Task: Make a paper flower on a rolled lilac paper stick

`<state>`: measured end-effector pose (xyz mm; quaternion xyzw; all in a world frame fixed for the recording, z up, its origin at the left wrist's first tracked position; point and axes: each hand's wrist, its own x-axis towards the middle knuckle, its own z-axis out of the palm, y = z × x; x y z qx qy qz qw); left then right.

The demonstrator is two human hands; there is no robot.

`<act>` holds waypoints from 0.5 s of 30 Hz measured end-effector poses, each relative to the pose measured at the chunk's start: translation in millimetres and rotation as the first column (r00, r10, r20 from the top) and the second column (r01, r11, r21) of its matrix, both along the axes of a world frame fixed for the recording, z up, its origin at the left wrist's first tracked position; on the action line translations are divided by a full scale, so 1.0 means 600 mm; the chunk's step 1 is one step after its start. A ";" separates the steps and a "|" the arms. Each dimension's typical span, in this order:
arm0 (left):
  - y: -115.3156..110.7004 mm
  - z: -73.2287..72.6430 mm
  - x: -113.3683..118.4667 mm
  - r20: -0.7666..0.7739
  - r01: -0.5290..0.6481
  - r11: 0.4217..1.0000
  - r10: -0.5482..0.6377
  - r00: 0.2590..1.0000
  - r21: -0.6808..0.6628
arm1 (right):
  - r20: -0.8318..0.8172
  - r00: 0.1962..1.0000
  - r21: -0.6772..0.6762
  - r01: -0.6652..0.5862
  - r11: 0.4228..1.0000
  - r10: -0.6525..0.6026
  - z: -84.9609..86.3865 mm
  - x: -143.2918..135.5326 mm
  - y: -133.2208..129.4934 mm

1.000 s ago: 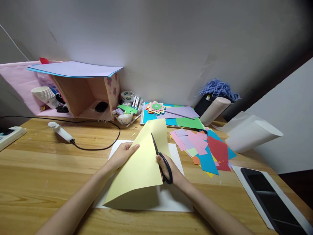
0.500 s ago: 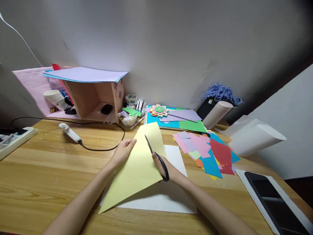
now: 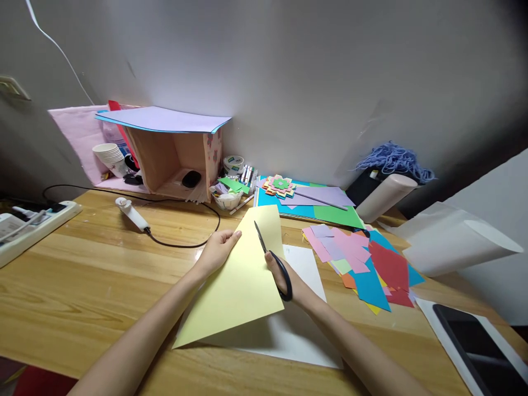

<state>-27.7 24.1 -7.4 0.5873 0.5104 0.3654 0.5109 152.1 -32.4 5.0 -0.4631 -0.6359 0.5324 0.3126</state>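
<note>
A large yellow sheet (image 3: 231, 291) is held up at a tilt in the middle of the view, over a white sheet (image 3: 305, 269) lying on the table. My left hand (image 3: 219, 250) pinches its left edge, thumb on top. My right hand (image 3: 284, 278) is wrapped round the black-handled scissors (image 3: 260, 236) at the sheet's right side. The blades point up and away over the yellow paper and look closed. Most of my right fingers are hidden behind the handle and the sheet.
Behind stand an open box (image 3: 169, 159) with a lilac top and a bowl of scraps (image 3: 226, 201). Coloured paper pieces (image 3: 373, 280), a rolled white sheet (image 3: 466, 247) and a black tablet (image 3: 482, 346) lie to the right. A white corded device (image 3: 134, 215) rests on the left.
The camera view has shifted, so the surroundings appear farther right. Both hands keep nearly the same hold on the yellow sheet and scissors.
</note>
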 end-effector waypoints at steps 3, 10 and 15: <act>0.000 0.001 -0.001 0.002 0.006 1.000 -0.006 1.000 -0.008 | 0.048 0.999 -0.032 0.026 0.999 -0.025 -0.008 0.000 0.001; -0.002 0.009 0.001 0.011 0.009 0.999 -0.009 1.000 -0.039 | 0.051 0.998 -0.055 0.050 0.997 -0.047 -0.018 -0.002 -0.001; -0.004 0.009 0.004 0.011 0.053 0.996 -0.053 0.999 -0.070 | 0.051 0.999 -0.087 0.015 0.996 -0.010 -0.005 -0.002 -0.001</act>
